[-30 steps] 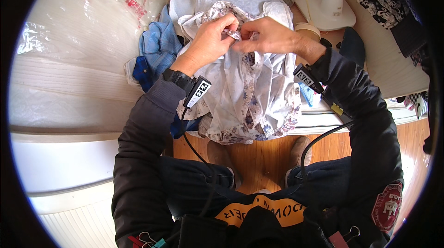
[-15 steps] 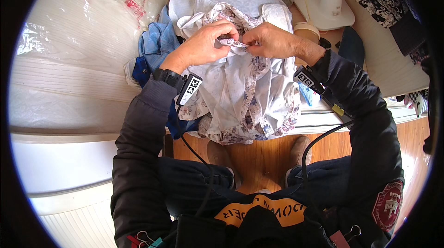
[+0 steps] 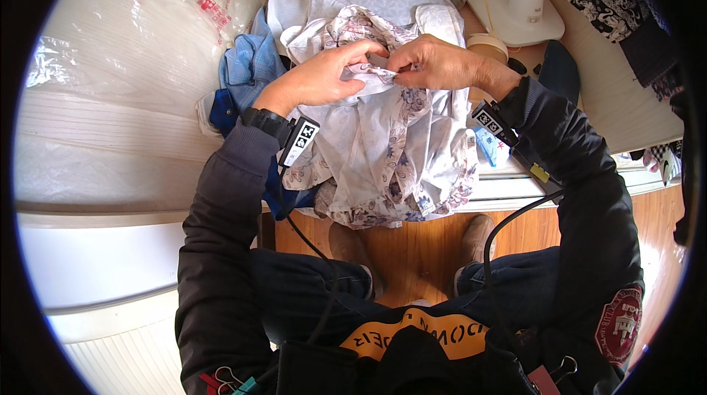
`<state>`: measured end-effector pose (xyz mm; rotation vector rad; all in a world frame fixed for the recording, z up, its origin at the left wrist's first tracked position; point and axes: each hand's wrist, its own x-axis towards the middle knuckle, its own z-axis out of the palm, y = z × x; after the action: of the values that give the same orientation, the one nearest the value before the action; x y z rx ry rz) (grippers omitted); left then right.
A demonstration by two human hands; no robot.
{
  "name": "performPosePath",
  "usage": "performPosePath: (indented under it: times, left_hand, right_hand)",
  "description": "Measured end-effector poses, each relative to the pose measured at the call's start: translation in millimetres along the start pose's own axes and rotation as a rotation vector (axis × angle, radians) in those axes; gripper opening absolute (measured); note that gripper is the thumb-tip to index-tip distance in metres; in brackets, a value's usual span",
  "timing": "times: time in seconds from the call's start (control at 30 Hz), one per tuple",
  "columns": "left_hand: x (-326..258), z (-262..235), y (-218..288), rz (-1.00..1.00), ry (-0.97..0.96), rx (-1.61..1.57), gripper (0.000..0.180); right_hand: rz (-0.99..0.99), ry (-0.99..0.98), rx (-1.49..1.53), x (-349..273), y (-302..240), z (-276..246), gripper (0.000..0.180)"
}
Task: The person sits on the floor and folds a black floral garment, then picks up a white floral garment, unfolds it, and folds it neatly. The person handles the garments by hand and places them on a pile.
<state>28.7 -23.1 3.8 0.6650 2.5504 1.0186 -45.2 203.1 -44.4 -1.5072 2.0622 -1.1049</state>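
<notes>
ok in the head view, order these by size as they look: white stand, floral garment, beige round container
1. Floral garment
2. White stand, cut off at the top edge
3. Beige round container, partly hidden

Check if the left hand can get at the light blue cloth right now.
Probably yes: the light blue cloth lies just left of the left hand, most of its upper surface uncovered. That hand is at the floral garment, though, and would likely have to leave it first.
</notes>
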Motion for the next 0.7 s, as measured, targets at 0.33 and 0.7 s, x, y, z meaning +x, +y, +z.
performPosePath:
  times: [0.33, 0.7]
  left_hand:
    - [5, 0, 7, 0.045, 0.024, 0.060, 0.018]
    - [2, 1, 1, -0.013, 0.143, 0.026, 0.016]
  right_hand:
    - [-0.087, -0.079, 0.013, 3, 4, 3, 0.009]
    - [0.203, -0.163, 0.389, -5, 3, -14, 0.026]
